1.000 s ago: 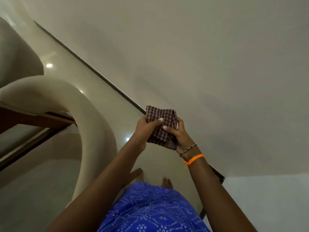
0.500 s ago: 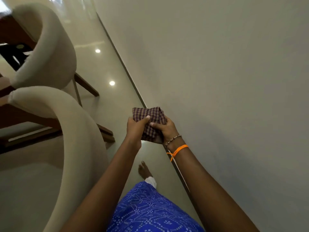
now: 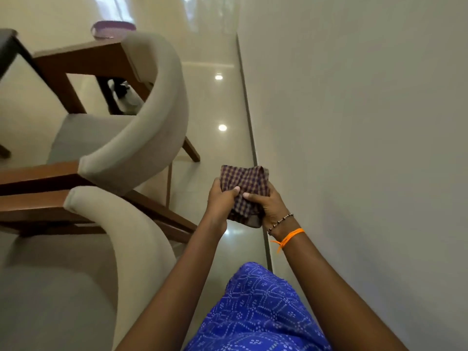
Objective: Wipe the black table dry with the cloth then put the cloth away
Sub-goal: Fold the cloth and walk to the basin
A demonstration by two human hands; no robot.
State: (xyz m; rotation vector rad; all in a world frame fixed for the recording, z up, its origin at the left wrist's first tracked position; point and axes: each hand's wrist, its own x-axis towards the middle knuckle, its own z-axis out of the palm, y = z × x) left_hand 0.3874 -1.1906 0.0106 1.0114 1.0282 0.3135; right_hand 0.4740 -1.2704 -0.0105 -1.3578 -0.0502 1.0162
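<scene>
A folded checked cloth [image 3: 247, 183], brown and purple, is held in front of me above the glossy floor. My left hand [image 3: 219, 201] grips its left side with the thumb on top. My right hand [image 3: 268, 206], with a bead bracelet and an orange thread at the wrist, grips its right side and underside. A dark table corner [image 3: 6, 46] shows at the far upper left edge, blurred.
Two beige upholstered chairs [image 3: 141, 117] [image 3: 106, 249] with brown wooden frames stand on my left. A plain wall [image 3: 354, 122] runs along my right. A narrow strip of shiny tiled floor [image 3: 217, 102] lies between them. A purple-rimmed dish [image 3: 112, 29] sits on a wooden surface far ahead.
The view has swung up and forward along the wall, bringing both chairs and the floor ahead into sight. Both hands keep holding the folded cloth.
</scene>
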